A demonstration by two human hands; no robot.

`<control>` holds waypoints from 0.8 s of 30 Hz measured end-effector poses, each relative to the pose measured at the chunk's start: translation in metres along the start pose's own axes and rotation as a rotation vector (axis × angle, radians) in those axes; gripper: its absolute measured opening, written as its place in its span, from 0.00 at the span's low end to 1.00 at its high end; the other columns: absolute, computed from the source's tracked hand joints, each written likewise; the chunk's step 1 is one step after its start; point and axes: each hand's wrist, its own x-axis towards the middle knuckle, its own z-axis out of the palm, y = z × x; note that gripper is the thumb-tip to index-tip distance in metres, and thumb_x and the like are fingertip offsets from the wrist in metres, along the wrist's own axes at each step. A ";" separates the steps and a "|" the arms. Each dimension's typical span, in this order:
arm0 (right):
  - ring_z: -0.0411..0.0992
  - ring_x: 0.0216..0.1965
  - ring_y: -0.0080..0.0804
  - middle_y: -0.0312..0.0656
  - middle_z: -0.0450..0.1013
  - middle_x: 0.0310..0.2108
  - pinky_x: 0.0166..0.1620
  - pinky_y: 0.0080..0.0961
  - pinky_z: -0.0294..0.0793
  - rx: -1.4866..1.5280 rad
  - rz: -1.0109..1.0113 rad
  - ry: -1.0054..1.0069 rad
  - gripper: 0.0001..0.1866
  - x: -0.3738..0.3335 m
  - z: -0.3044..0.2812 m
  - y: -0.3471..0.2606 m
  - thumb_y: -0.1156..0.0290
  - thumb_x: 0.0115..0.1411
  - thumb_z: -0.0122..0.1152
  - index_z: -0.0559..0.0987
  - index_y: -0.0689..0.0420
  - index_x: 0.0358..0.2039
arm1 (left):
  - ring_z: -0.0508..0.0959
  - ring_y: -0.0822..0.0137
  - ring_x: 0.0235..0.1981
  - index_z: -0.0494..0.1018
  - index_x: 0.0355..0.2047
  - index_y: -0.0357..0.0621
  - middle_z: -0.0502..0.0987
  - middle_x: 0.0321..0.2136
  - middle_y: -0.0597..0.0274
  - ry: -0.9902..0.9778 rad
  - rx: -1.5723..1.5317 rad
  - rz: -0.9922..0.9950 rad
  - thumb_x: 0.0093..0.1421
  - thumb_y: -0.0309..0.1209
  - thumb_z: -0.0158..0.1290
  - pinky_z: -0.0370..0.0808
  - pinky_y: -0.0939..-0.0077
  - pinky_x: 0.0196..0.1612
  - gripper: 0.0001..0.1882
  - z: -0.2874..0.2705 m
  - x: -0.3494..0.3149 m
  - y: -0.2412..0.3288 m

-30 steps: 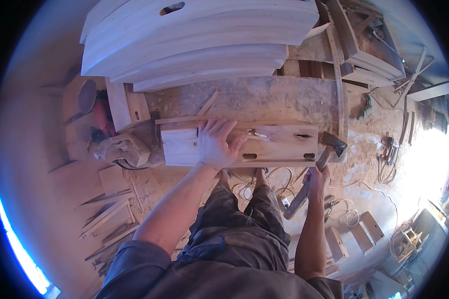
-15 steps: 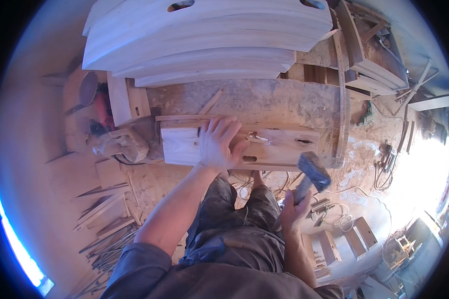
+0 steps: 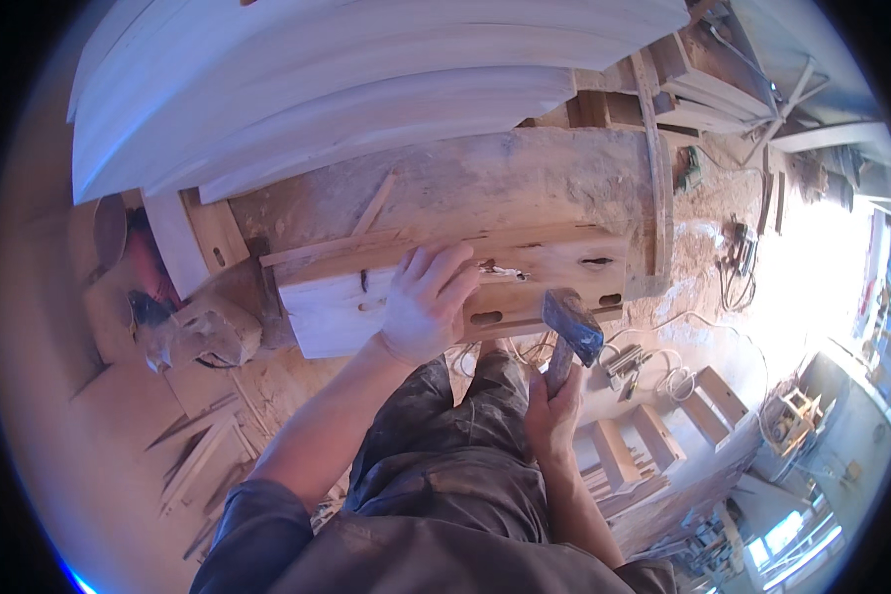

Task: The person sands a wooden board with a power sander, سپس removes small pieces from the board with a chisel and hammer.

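Note:
A long pale wooden board (image 3: pixel 544 282) lies along the near edge of the workbench (image 3: pixel 485 173). It has oval slots, and a rough split or white patch shows near its middle. My left hand (image 3: pixel 426 302) rests on top of the board, palm down, its fingers reaching toward the far edge. My right hand (image 3: pixel 551 411) is wrapped around the handle of a hammer (image 3: pixel 573 325) with a blocky dark head. In this view the head overlaps the board's near edge, beside a slot; whether it touches the wood I cannot tell.
Large curved pale panels (image 3: pixel 346 99) stand stacked across the back of the bench. A thin wood strip (image 3: pixel 375 201) lies behind the board. At left sits a rough wood block (image 3: pixel 208 332). Cables (image 3: pixel 678 381) and slotted wooden pieces (image 3: pixel 653 436) lie on the floor at right.
The view has turned, so the bench and board now slant. My right hand has brought the hammer left, closer to the board. My left hand stays on the board, its fingers closer together.

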 end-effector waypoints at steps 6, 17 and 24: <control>0.75 0.32 0.57 0.57 0.75 0.30 0.37 0.48 0.72 0.017 0.084 0.046 0.16 -0.003 0.014 -0.005 0.73 0.64 0.61 0.69 0.64 0.48 | 0.78 0.46 0.47 0.78 0.37 0.38 0.78 0.46 0.51 -0.006 0.012 -0.017 0.46 0.17 0.62 0.76 0.56 0.47 0.15 -0.017 -0.012 -0.015; 0.75 0.29 0.55 0.56 0.75 0.28 0.35 0.45 0.72 0.016 0.059 0.083 0.13 -0.004 0.014 -0.011 0.72 0.64 0.62 0.70 0.63 0.42 | 0.75 0.53 0.42 0.76 0.33 0.41 0.73 0.41 0.56 -0.141 0.042 0.117 0.47 0.26 0.61 0.73 0.56 0.46 0.12 -0.003 0.017 -0.001; 0.74 0.30 0.59 0.59 0.75 0.29 0.35 0.46 0.72 -0.025 0.039 0.041 0.12 -0.008 0.010 -0.028 0.72 0.64 0.61 0.70 0.62 0.43 | 0.76 0.52 0.40 0.78 0.35 0.39 0.75 0.43 0.55 -0.124 -0.113 0.087 0.43 0.18 0.63 0.74 0.58 0.42 0.16 -0.005 0.018 -0.008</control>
